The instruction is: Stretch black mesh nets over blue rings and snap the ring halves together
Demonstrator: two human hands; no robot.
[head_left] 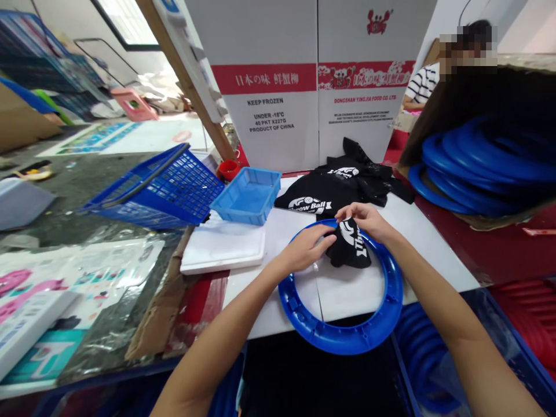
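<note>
Both hands' grip (304,249) (367,223) pinched on black cloth (350,249); small blue tray (247,197) empty.

Bright, even light; warped edges

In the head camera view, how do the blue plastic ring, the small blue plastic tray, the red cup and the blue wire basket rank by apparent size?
Largest to smallest, as they look:
1. Blue wire basket and blue plastic ring: about alike; the ring lies nearer the camera, so unsure.
2. Small blue plastic tray.
3. Red cup, partly hidden.
</note>
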